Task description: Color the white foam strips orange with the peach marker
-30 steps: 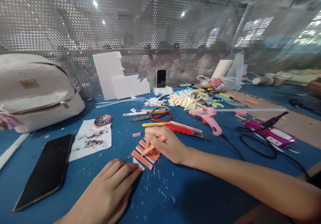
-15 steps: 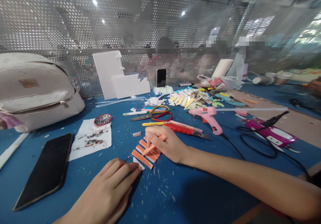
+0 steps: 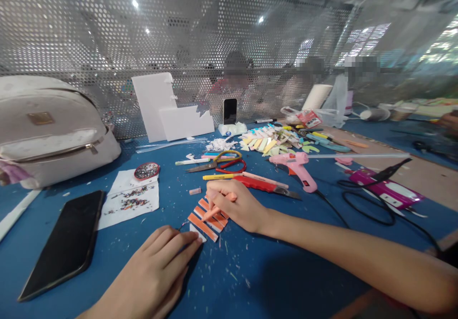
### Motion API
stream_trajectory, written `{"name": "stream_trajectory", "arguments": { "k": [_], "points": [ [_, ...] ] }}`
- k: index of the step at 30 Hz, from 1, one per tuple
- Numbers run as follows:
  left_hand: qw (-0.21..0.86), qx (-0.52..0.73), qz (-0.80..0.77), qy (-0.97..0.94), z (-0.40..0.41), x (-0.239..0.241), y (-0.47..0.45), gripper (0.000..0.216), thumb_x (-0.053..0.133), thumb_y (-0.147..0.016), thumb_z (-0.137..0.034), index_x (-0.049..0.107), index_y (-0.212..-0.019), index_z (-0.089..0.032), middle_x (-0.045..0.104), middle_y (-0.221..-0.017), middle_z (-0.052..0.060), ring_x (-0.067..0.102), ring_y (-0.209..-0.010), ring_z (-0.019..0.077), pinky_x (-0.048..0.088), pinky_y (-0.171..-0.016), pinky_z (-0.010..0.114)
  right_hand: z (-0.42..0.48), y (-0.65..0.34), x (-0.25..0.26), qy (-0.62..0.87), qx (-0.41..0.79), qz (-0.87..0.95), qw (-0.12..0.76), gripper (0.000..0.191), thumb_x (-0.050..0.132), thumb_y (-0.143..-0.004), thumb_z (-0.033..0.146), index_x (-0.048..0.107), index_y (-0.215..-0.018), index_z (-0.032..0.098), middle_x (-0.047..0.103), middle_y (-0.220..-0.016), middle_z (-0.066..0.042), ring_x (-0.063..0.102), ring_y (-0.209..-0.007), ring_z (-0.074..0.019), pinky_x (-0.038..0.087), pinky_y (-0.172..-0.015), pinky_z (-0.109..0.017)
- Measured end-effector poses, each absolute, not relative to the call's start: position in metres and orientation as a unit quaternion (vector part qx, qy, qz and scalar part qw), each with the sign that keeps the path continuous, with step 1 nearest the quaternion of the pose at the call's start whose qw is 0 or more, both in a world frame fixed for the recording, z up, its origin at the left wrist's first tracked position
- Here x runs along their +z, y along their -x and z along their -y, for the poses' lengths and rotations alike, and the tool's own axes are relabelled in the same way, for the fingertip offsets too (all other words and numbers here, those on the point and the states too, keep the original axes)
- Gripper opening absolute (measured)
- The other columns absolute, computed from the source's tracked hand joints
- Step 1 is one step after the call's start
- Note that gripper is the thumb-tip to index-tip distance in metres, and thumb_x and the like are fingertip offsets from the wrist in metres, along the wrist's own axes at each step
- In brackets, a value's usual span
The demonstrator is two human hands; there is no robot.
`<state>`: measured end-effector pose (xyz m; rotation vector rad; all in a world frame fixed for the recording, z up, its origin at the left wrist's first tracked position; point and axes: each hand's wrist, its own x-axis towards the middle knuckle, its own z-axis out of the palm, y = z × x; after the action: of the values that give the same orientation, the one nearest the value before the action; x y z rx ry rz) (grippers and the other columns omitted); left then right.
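Note:
My right hand [image 3: 239, 208] grips an orange marker [image 3: 216, 208], its tip down on a small white foam piece with orange stripes [image 3: 207, 219] lying on the blue table [image 3: 250, 271]. My left hand [image 3: 157, 266] rests flat beside it, fingers together, fingertips pressing the near white corner of the striped piece.
A black phone [image 3: 66, 242] lies at the left, with a white paper holding glitter [image 3: 129, 197] and a beige backpack [image 3: 50, 130] behind. Scissors [image 3: 218, 162], a red utility knife [image 3: 265, 185], a pink glue gun [image 3: 296, 166], black cables [image 3: 368, 202] and coloured foam scraps [image 3: 272, 142] lie beyond my hands.

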<state>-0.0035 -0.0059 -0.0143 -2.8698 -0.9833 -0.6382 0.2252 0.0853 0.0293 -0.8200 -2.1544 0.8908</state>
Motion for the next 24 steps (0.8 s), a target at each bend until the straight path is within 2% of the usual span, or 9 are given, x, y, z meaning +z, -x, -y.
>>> {"name": "stream_trajectory", "arguments": {
  "k": [4,8,10,13,19,24],
  "points": [
    [0.020,-0.204,0.318,0.926,0.0054,-0.0138,0.0035,0.051,0.042,-0.090,-0.005,0.050,-0.140,-0.015,0.061,-0.128,0.006,0.054,-0.104,0.0198,0.049,-0.093,0.030,-0.0835,-0.2260,0.0296,0.322,0.391,0.804,0.313,0.055,0.031,-0.101,0.054,0.025,-0.057,0.021,0.040,-0.045,0.003,0.049,-0.051,-0.0130,0.029,-0.054,-0.027],
    [0.018,-0.206,0.313,0.927,0.0054,-0.0147,0.0035,0.051,0.042,-0.090,-0.005,0.050,-0.140,-0.015,0.061,-0.129,0.006,0.054,-0.104,0.0195,0.049,-0.092,0.030,-0.0851,-0.2259,0.0279,0.315,0.350,0.819,0.329,0.051,0.034,-0.101,0.052,0.035,-0.061,0.020,0.043,-0.059,0.003,0.046,-0.056,-0.0119,0.028,-0.056,-0.026],
    [0.020,-0.207,0.315,0.926,0.0055,-0.0151,0.0036,0.051,0.042,-0.090,-0.005,0.050,-0.139,-0.016,0.061,-0.128,0.006,0.053,-0.104,0.0198,0.049,-0.092,0.030,-0.0865,-0.2254,0.0268,0.314,0.326,0.826,0.335,0.049,0.036,-0.101,0.050,0.035,-0.063,0.019,0.040,-0.064,0.003,0.041,-0.058,-0.0116,0.028,-0.057,-0.026],
    [0.024,-0.211,0.316,0.925,0.0056,-0.0151,0.0040,0.050,0.041,-0.091,-0.005,0.050,-0.139,-0.015,0.061,-0.128,0.006,0.053,-0.104,0.0200,0.049,-0.092,0.030,-0.0869,-0.2252,0.0265,0.315,0.324,0.829,0.330,0.048,0.037,-0.101,0.050,0.033,-0.064,0.020,0.036,-0.063,0.004,0.038,-0.058,-0.0116,0.028,-0.057,-0.026],
    [0.030,-0.207,0.321,0.924,0.0076,-0.0152,0.0048,0.049,0.041,-0.090,-0.005,0.051,-0.138,-0.016,0.062,-0.126,0.007,0.055,-0.103,0.0196,0.050,-0.091,0.030,-0.0841,-0.2259,0.0292,0.315,0.393,0.804,0.316,0.053,0.034,-0.101,0.053,0.032,-0.060,0.020,0.037,-0.056,0.004,0.051,-0.053,-0.0113,0.029,-0.053,-0.025],
    [0.029,-0.208,0.325,0.922,0.0070,-0.0147,0.0033,0.050,0.041,-0.090,-0.006,0.051,-0.138,-0.018,0.063,-0.126,0.007,0.058,-0.102,0.0186,0.052,-0.091,0.030,-0.0848,-0.2253,0.0279,0.308,0.347,0.822,0.330,0.049,0.038,-0.101,0.052,0.036,-0.063,0.020,0.041,-0.063,0.003,0.045,-0.058,-0.0121,0.030,-0.055,-0.025]
  ]
}}
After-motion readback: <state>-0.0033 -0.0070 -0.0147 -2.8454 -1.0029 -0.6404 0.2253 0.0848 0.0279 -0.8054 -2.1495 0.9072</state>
